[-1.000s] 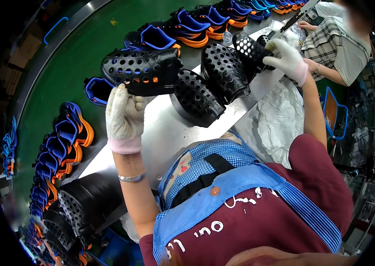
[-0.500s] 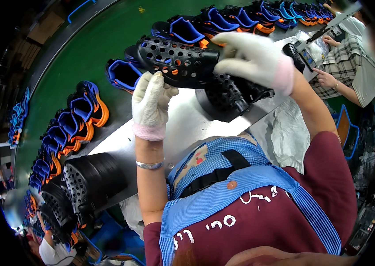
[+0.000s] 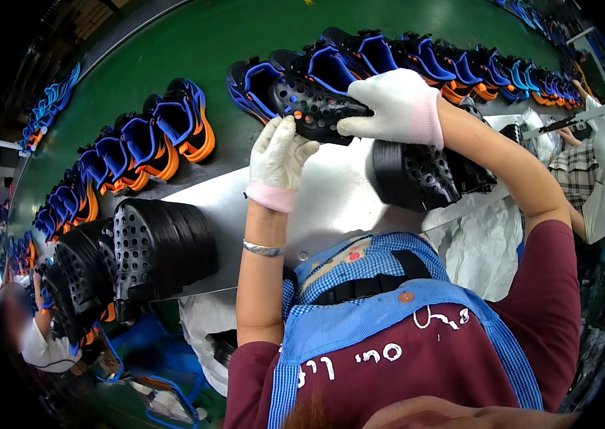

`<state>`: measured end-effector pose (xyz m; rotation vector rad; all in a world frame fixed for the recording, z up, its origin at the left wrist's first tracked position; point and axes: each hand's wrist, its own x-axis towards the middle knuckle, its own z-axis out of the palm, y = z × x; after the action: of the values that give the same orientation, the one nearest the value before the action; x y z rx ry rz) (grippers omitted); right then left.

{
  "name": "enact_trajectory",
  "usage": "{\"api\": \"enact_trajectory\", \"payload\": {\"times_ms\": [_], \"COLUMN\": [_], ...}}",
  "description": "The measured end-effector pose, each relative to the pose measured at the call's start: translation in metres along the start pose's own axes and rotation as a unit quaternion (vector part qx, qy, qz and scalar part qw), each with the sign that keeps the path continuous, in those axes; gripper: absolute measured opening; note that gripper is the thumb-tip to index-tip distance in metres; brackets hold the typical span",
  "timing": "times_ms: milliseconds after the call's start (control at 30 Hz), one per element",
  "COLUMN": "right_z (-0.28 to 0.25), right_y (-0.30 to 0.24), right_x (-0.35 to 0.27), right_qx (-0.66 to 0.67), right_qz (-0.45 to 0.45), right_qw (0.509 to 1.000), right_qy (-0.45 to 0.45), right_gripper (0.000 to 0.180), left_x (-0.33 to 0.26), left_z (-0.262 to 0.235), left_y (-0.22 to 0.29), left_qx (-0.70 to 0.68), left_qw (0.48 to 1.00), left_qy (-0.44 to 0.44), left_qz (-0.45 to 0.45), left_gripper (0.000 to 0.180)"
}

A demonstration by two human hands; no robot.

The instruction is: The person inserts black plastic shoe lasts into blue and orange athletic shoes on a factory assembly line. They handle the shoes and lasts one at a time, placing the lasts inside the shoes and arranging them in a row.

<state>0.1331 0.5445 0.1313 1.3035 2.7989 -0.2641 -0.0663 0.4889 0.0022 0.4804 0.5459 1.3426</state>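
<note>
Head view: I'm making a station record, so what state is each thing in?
Left hand: gloved, fingertips pinching the held shell's near edge
Right hand: gloved, gripping its right end
Held black perforated shell: raised, between both hands
Left black shell stack: lying on its side
Right black shells: resting beneath the right forearm
Orange-soled shoes: lined up, openings uncovered
White sheet: crumpled

- Row of shoes [image 3: 174,125]: running along behind the worktop [image 3: 331,196].
- One stack of shells [image 3: 174,247]: on the worktop's left end.
- Another stack [image 3: 413,175]: on its right.
- Single shell [image 3: 313,114]: between left hand [image 3: 279,154] and right hand [image 3: 395,111], before the shoes.
</note>
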Motion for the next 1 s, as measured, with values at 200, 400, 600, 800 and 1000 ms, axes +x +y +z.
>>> {"api": "enact_trajectory", "payload": {"times_ms": [200, 400, 600, 800, 1000], "right_z": [0.013, 0.006, 0.010, 0.002, -0.002], "right_y": [0.022, -0.010, -0.045, -0.039, -0.051], "right_x": [0.061, 0.075, 0.035, 0.001, -0.037], "right_qx": [0.005, -0.086, -0.018, 0.080, 0.057], "right_qz": [-0.037, -0.026, -0.104, -0.096, -0.155], "right_qw": [0.997, 0.996, 0.991, 0.985, 0.969], "right_qy": [-0.067, -0.010, 0.084, 0.116, 0.183], "right_gripper": [0.052, 0.044, 0.053, 0.060, 0.056], "left_x": [0.013, 0.013, 0.006, -0.008, -0.028], "left_z": [-0.030, -0.023, -0.036, -0.037, -0.024], "left_y": [0.001, 0.023, 0.025, 0.024, 0.026], "left_qx": [0.613, 0.225, -0.103, -0.114, -0.107], "left_qw": [0.738, 0.959, 0.985, 0.956, 0.957], "left_qy": [0.142, 0.157, -0.095, -0.226, -0.240], "left_qz": [0.245, 0.070, 0.096, 0.146, 0.123], "left_gripper": [0.032, 0.047, 0.055, 0.056, 0.060]}}
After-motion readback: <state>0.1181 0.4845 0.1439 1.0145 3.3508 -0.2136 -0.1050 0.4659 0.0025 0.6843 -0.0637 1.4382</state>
